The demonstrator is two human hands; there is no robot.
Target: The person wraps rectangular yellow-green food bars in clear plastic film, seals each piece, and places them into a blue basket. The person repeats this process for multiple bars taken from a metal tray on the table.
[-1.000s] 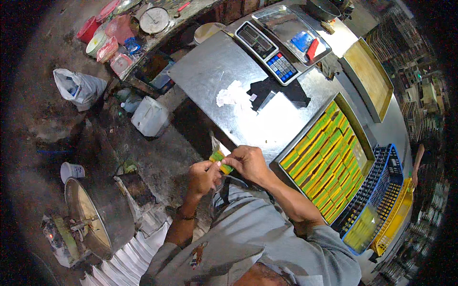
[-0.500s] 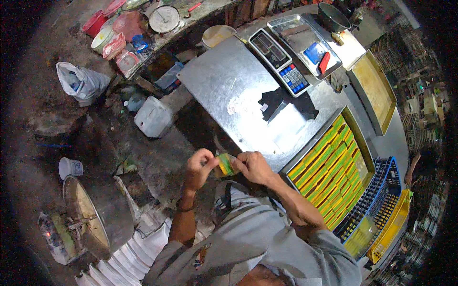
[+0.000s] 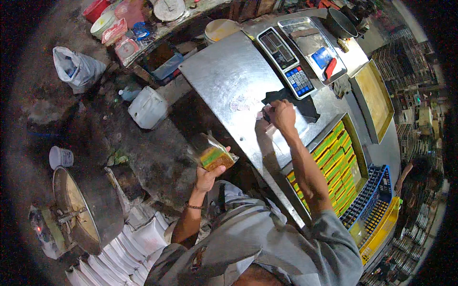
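A clear plastic packet of green, yellow and brown layered slices (image 3: 215,158) sits clasped in the left hand (image 3: 205,178), beside the shiny steel table (image 3: 214,66); a loosened hold could drop it floorward. The right hand (image 3: 284,116) bends over a ragged black sheet (image 3: 309,108), its grip impossible to tell.

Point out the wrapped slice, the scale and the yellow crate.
Wrapped slice (image 3: 215,158), head view: middle of its striped side.
Scale (image 3: 288,66), head view: its front panel.
Yellow crate (image 3: 383,232), head view: its long side wall.
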